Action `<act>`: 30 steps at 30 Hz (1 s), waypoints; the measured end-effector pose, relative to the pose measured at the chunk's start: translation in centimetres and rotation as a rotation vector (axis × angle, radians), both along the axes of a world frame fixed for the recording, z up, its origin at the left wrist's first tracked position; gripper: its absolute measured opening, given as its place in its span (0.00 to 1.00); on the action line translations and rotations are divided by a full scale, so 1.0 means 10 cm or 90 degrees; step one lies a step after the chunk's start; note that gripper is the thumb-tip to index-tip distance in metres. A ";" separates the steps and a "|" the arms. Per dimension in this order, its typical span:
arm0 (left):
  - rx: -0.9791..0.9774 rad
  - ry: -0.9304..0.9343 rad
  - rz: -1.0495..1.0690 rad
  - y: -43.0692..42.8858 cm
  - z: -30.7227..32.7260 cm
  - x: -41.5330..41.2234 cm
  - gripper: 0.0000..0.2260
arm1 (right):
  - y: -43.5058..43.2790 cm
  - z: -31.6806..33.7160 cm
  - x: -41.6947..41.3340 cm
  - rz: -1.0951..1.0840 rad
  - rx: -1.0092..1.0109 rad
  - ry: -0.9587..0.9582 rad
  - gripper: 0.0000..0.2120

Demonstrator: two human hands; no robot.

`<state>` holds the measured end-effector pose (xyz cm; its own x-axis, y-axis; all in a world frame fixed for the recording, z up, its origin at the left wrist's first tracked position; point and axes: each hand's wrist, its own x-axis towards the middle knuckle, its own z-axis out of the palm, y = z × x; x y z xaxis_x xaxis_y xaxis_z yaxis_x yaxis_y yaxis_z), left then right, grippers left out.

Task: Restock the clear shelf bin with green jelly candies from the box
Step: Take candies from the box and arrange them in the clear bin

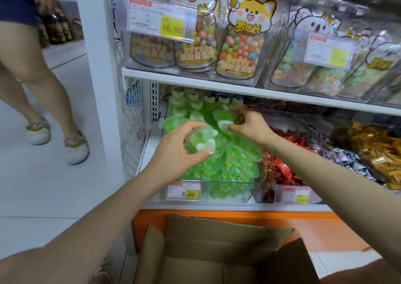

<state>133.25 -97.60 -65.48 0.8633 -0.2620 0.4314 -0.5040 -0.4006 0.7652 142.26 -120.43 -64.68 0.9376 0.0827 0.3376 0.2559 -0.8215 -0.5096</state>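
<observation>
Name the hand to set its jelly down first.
Probably right: the right hand pinches a jelly cup against the pile in the bin; the left hand holds its jellies higher.

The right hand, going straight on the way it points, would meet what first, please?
Probably the right hand meets the green jelly candies heaped in the clear bin, beyond the jelly it pinches; depth unclear.

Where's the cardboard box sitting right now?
Bottom centre of the head view: the cardboard box stands open below the orange shelf base, under the clear bin of green jelly candies.
</observation>
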 end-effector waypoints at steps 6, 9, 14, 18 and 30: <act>-0.010 0.025 0.026 0.03 0.03 -0.03 0.22 | -0.13 -0.01 -0.12 -0.014 0.249 0.074 0.19; -0.009 0.038 0.033 0.04 0.02 -0.04 0.20 | -0.17 -0.04 -0.21 -0.015 0.137 0.042 0.25; -0.028 0.051 0.028 0.03 0.03 -0.04 0.19 | -0.22 -0.09 -0.29 -0.020 0.079 0.012 0.24; -0.057 0.047 0.012 0.00 0.04 -0.04 0.19 | -0.26 -0.04 -0.28 -0.058 0.216 0.044 0.17; -0.048 0.067 -0.003 -0.02 0.05 -0.05 0.20 | -0.19 0.06 -0.11 -0.093 0.129 0.099 0.09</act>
<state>132.78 -97.78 -65.00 0.9036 -0.2360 0.3575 -0.4212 -0.3383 0.8415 141.12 -122.29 -64.08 0.9762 -0.1123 0.1853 0.0483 -0.7209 -0.6914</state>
